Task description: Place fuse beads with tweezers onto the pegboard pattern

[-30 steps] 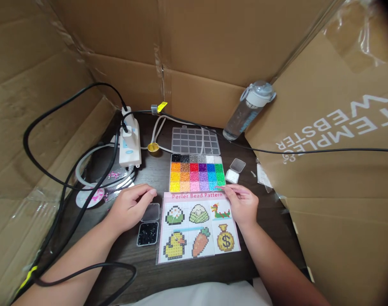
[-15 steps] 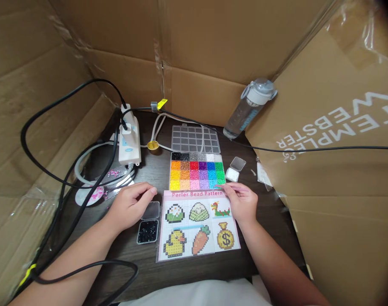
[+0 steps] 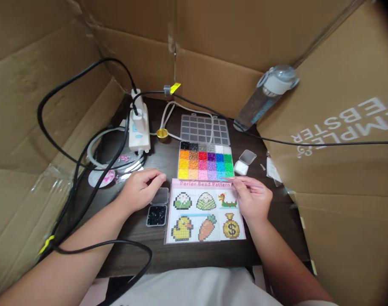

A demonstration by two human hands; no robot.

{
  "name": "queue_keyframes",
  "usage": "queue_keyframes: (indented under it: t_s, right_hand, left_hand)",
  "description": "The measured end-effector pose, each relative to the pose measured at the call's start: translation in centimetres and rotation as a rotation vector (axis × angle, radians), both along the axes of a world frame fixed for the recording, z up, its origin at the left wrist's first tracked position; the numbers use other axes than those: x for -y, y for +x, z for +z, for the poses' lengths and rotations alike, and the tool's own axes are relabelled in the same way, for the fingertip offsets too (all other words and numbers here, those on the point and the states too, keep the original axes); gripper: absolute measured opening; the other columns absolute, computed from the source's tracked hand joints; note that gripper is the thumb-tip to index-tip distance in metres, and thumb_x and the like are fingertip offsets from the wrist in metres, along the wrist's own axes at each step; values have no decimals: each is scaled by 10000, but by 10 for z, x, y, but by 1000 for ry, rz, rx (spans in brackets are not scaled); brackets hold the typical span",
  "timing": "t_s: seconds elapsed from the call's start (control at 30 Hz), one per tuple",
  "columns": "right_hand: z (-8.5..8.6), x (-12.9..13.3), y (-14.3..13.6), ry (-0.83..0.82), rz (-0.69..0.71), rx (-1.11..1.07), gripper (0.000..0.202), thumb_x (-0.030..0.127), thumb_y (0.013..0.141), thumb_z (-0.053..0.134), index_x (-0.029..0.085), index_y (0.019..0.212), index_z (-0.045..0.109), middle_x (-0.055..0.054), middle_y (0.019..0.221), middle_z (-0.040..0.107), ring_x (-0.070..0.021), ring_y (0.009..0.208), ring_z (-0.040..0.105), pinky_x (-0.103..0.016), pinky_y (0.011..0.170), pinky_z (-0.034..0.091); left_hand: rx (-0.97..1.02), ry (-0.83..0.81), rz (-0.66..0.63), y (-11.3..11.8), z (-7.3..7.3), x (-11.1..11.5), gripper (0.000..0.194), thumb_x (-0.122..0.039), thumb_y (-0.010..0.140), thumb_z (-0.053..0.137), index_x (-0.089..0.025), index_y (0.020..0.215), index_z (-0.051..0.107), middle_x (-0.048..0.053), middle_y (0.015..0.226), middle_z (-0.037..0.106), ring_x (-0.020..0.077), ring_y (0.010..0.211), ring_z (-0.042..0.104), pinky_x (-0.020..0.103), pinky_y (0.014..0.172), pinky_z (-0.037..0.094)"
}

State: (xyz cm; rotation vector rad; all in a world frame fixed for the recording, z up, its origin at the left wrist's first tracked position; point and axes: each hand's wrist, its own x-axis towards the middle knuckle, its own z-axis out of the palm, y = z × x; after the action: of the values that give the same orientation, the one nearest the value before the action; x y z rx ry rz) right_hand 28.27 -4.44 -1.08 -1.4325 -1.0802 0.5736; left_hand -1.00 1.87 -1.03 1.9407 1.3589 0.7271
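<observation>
Pink tweezers (image 3: 249, 183) are held in my right hand (image 3: 254, 198), their tips pointing left over the lower right corner of the bead box (image 3: 206, 161), whose compartments hold beads sorted by colour. Below the box lies the Perler Bead Pattern sheet (image 3: 194, 221) with several pixel pictures. My left hand (image 3: 143, 189) rests on the table left of the sheet, fingers curled and closed, with nothing visible in it. Beside that hand sits a small open case of black beads (image 3: 156, 215). A small case of white beads (image 3: 241, 168) stands right of the bead box.
The box's clear lid (image 3: 205, 129) lies behind it. A power strip (image 3: 139, 131) with cables stands at the left, near a gold round object (image 3: 162, 135). A water bottle (image 3: 264, 97) leans at the back right. Cardboard walls (image 3: 219, 76) surround the table.
The whole view has shifted, so the table things appear further right and slightly higher. My right hand still holds the tweezers by the box's edge; the left hand stays curled.
</observation>
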Motion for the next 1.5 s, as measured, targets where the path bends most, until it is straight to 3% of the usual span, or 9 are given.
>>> queue_keyframes:
  t_s: [0.07,0.2,0.33,0.5,1.13,1.5]
  right_hand:
    - [9,4,-13,9,149,32,33,228,769,761,200,770,781,-54,755,785,-203,665,738,-292,585,606]
    - [18,3,-38,-78,588,82,73,202,781,745,219,722,786,-35,712,779,-185,643,735,-278,595,614]
    - [10,0,-46,-197,758,29,79,246,787,739,199,750,790,-39,710,776,-166,620,728,-251,563,604]
    - [2,2,-41,-212,775,4,100,282,779,750,198,749,793,-47,722,776,-167,638,728,-258,572,606]
    - [0,-4,-40,-182,880,12,39,213,778,762,211,786,800,-42,759,784,-168,681,733,-265,623,599]
    - [5,-6,-34,-160,797,-78,41,177,741,793,210,763,805,-50,728,779,-165,634,718,-255,562,582]
  left_hand:
    - [2,4,5,1,-2,1,375,-437,884,499,-172,674,662,10,624,646,140,579,559,267,579,410]
    - [-1,9,13,3,-3,2,370,-421,879,496,-164,673,664,19,640,660,142,605,563,268,597,416]
    - [17,-2,8,5,-4,5,363,-407,877,495,-159,674,665,16,623,648,133,582,548,264,584,413]
    - [28,9,18,6,-4,6,346,-388,872,506,-153,670,660,16,624,644,131,587,552,261,578,409]
    - [34,39,-18,6,-4,6,357,-381,886,519,-143,673,676,19,621,654,125,567,557,260,559,399]
    - [32,37,-9,5,-4,5,340,-380,871,526,-156,664,675,17,609,655,126,554,559,256,544,409]
